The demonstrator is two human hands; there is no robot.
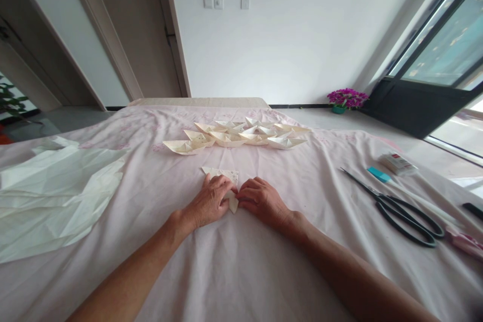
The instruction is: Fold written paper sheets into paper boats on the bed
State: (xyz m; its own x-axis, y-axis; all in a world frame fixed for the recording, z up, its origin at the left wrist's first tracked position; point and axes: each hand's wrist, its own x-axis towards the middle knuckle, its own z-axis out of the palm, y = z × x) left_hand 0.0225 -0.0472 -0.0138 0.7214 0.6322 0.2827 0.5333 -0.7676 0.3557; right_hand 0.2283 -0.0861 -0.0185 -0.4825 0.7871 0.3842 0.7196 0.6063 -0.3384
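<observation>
A small folded piece of cream paper [222,175] lies on the pink cloth [234,261] in front of me. My left hand [209,202] presses down on its left part, fingers curled over the fold. My right hand [262,200] pinches the paper's lower tip from the right, and the two hands meet over the fold. Most of the paper is hidden under my fingers. Beyond it, several finished paper boats [241,137] sit in rows on the cloth.
Large crumpled sheets of cream paper [53,191] lie at the left. Black scissors [403,211] rest at the right, with a blue eraser-like block [379,174] and a small box [398,162] behind them. A purple flower pot [345,99] stands on the floor by the window.
</observation>
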